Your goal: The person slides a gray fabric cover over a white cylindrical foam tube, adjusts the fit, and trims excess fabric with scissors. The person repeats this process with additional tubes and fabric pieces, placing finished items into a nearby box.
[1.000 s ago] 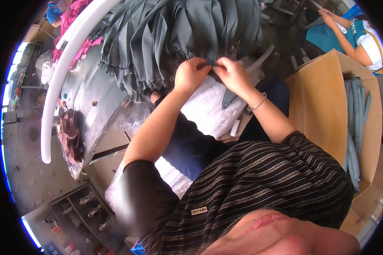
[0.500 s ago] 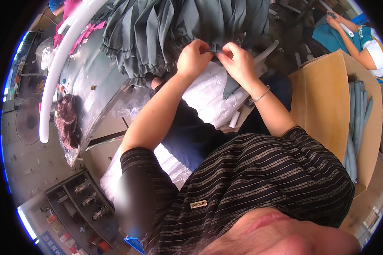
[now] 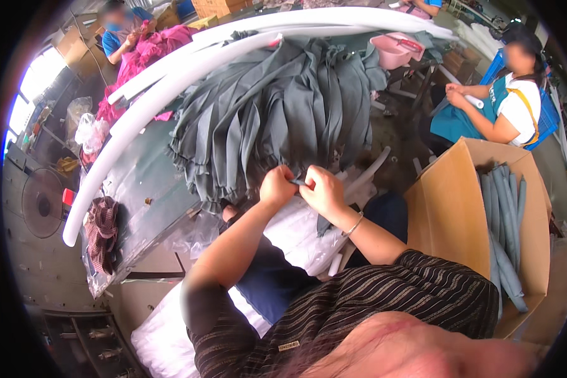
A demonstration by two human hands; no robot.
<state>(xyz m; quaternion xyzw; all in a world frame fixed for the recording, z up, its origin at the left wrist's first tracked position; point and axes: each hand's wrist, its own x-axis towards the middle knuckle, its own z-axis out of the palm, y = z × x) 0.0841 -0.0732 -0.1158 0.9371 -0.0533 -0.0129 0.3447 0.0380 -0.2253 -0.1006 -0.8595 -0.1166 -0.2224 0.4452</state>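
Observation:
My left hand [image 3: 277,188] and my right hand [image 3: 322,193] are close together over my lap, both closed. Thumbs and fingers pinch a small stretch of grey-green fabric [image 3: 300,182] between them. A strip of the same cloth seems to hang below my right hand, beside its wrist. Just beyond my hands, a large heap of grey-green cloth pieces [image 3: 252,113] drapes toward me over the table, with gathered, ruffled ends. My fingertips are partly hidden, so how the pinched edge is folded cannot be made out.
Long white foam tubes [image 3: 164,82] arch behind the heap. A cardboard box [image 3: 447,208] at my right holds rolled grey pieces [image 3: 507,214]. White plastic-wrapped bundles [image 3: 290,236] lie below my hands. A checked cloth [image 3: 102,230] hangs at the table's left edge; a pink basket [image 3: 394,50] stands behind; co-workers sit beyond.
The view has tipped upward, so my hands and the heap sit lower in the picture and more background shows. Both hands still pinch the fabric, a little closer together.

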